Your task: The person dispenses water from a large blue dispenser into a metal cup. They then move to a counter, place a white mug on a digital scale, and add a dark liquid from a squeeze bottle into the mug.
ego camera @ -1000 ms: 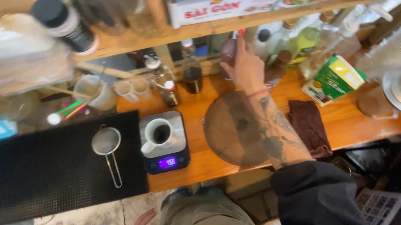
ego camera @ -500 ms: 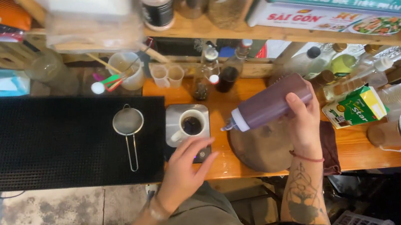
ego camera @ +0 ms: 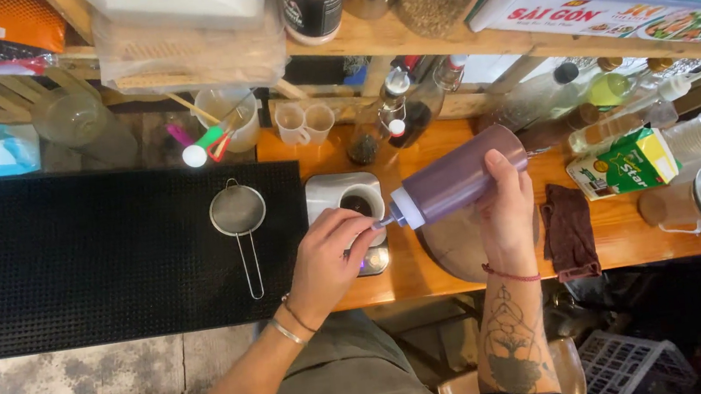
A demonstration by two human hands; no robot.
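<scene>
The right hand (ego camera: 506,214) grips a purple squeeze bottle (ego camera: 454,183) around its middle, fingers wrapped over the top and thumb beneath, so the hand is closed firmly on it. The bottle lies tipped nearly flat, its white nozzle pointing left and slightly down. The right forearm rises from the near edge of the wooden bench (ego camera: 636,235), tattooed side up, a thin red band at the wrist.

The left hand (ego camera: 329,257) comes in from the lower left, wrist bent, fingers curled together at the bottle's nozzle tip; whether it pinches a cap or only touches the tip I cannot tell. Thin bracelets sit at its wrist.

Just beyond the nozzle a small white cup (ego camera: 358,201) of dark liquid stands on a silver scale (ego camera: 324,193), which sits in the middle of the bench, beside the right edge of a black ribbed mat (ego camera: 67,256). A small mesh strainer (ego camera: 238,211) lies on the mat near that edge, handle pointing to the near side.

Under the right hand lies a round wooden board (ego camera: 453,251). A dark brown cloth (ego camera: 567,229) lies just right of it. Along the bench's far edge stand glass bottles (ego camera: 398,112) and two small measuring cups (ego camera: 305,123); a green carton (ego camera: 624,164) lies toward the right end.
</scene>
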